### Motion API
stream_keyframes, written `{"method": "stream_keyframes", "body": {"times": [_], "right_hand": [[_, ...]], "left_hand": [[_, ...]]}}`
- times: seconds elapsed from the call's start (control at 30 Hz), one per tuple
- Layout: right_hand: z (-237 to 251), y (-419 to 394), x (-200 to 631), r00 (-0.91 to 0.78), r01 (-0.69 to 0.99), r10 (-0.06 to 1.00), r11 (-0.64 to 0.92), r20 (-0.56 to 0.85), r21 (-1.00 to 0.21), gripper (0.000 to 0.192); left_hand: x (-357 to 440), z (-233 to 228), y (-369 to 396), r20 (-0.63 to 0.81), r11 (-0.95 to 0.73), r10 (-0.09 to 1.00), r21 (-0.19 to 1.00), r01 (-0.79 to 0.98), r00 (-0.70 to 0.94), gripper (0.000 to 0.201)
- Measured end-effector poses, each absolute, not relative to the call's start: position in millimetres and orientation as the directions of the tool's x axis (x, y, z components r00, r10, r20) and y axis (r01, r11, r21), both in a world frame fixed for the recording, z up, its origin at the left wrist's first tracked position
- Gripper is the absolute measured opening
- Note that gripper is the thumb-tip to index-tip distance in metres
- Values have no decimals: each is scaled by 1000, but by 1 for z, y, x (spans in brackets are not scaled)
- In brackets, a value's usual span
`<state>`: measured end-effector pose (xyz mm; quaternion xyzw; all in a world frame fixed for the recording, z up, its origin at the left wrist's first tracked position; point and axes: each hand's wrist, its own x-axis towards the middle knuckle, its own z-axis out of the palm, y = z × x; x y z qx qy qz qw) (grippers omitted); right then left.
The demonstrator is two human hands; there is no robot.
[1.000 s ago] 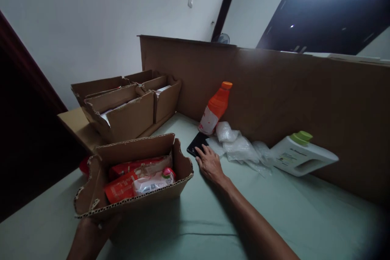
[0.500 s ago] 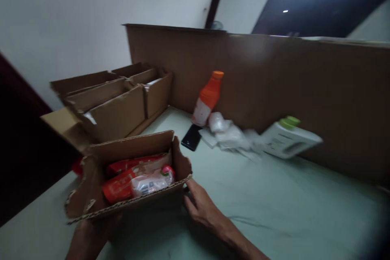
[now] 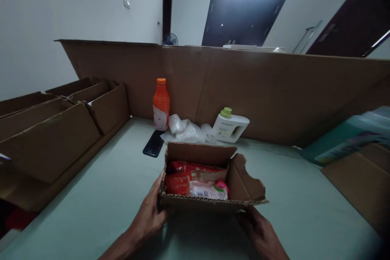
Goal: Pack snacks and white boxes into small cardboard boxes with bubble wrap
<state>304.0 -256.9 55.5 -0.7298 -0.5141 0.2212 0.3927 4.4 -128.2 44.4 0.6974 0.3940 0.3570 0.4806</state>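
An open cardboard box (image 3: 198, 204) is between my two hands, in the lower middle of the view. My left hand (image 3: 154, 207) grips its left side, thumb toward the front. Under its right front corner, my right hand (image 3: 258, 225) holds it, with the fingers partly hidden below the box. Inside lie red packets (image 3: 178, 184) and a white and pink packet (image 3: 209, 190) with a printed label. The box's right flap leans outward and has a torn, curved edge.
Behind the box stand an orange bottle (image 3: 161, 103), a black phone (image 3: 153, 144), crumpled clear plastic (image 3: 190, 132) and a white jug with green cap (image 3: 230, 127). Divided cardboard bins (image 3: 55, 142) line the left. At right are a green-liquid bottle (image 3: 344, 138) and cardboard (image 3: 362, 183). A cardboard wall (image 3: 258, 89) runs behind.
My view has turned to the right. The box has moved away from the bins at left, toward the middle of the table, still held in both hands.
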Motion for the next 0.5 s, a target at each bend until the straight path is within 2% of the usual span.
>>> {"method": "stream_keyframes", "body": {"times": [0.13, 0.27, 0.37, 0.43, 0.5], "right_hand": [[64, -244, 361, 314, 617, 943, -114, 110, -779, 34], [90, -183, 409, 326, 743, 896, -45, 302, -668, 36], [99, -117, 421, 141, 821, 917, 102, 373, -562, 33], [96, -75, 419, 40, 817, 933, 175, 357, -549, 28], [90, -43, 415, 25, 801, 936, 192, 352, -567, 25]], "left_hand": [[34, 35, -119, 151, -262, 893, 940, 218, 425, 53], [33, 14, -127, 169, -285, 920, 907, 308, 354, 46], [29, 3, -130, 133, -253, 939, 891, 377, 317, 36], [29, -3, -131, 113, -218, 956, 893, 394, 271, 36], [29, -8, -132, 100, -193, 964, 899, 392, 247, 39]]}}
